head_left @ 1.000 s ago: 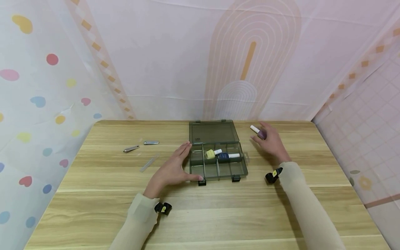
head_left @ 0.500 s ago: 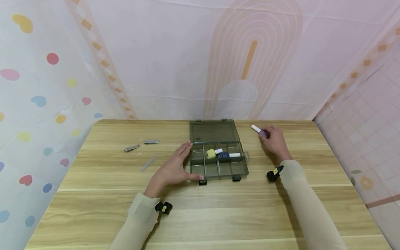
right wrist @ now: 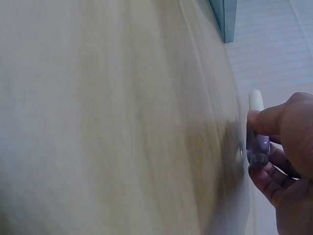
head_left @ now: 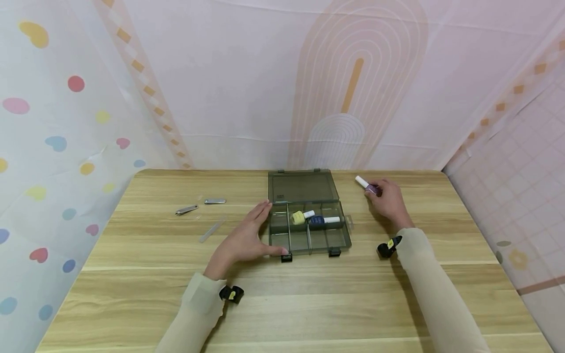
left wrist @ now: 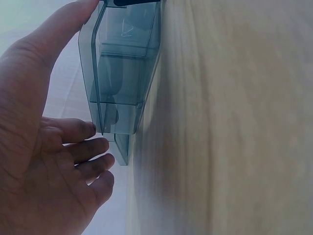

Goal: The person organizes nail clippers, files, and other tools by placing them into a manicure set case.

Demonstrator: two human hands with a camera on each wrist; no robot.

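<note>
Head view: a light wooden table [head_left: 132, 304] fills the lower frame. At centre lies an open smoky-grey plastic compartment box [head_left: 309, 230]; the left hand [head_left: 243, 240], fingers straight, rests against its left wall. Right of centre, the right hand [head_left: 390, 201] pinches a purple nail-polish bottle with a white cap [head_left: 367, 186].

Left wrist view: fingers [left wrist: 73, 129] touch the box [left wrist: 122, 73].

Right wrist view: thumb and fingers [right wrist: 274, 117] grip the bottle [right wrist: 257, 142] at right edge.

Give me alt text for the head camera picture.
A right hand grips a purple nail polish bottle on a wooden table, while the left hand rests against an open compartment box holding two bottles.
</note>
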